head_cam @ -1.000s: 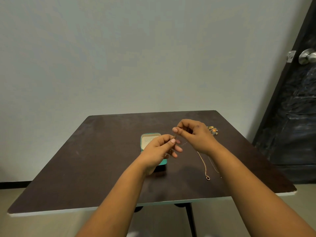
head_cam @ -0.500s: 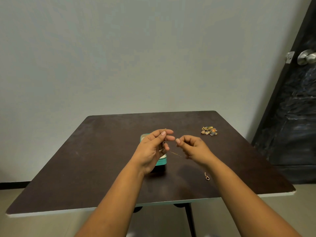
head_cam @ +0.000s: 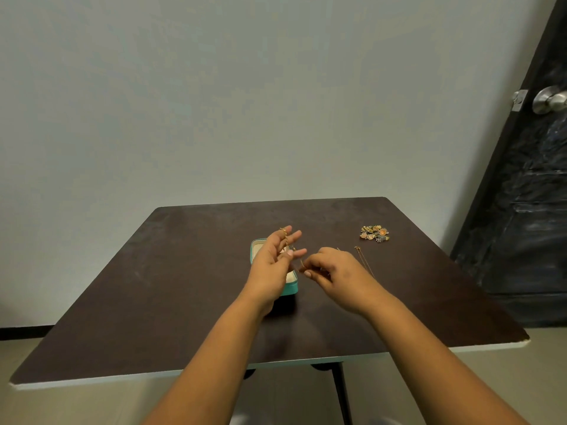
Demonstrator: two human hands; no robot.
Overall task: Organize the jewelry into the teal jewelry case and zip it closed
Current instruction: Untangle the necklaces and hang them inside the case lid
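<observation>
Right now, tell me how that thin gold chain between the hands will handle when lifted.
Probably floppy: the gold chain drapes over the left hand's fingers and trails toward the right hand. Likely very light, being so fine. It may tangle or snag.

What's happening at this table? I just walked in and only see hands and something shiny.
A person is sorting jewelry into an open teal jewelry case on a dark table. A thin gold chain lies draped over the spread fingers of the left hand, while the right hand pinches its other end. A colorful charm cluster waits on the table, not yet packed.
</observation>
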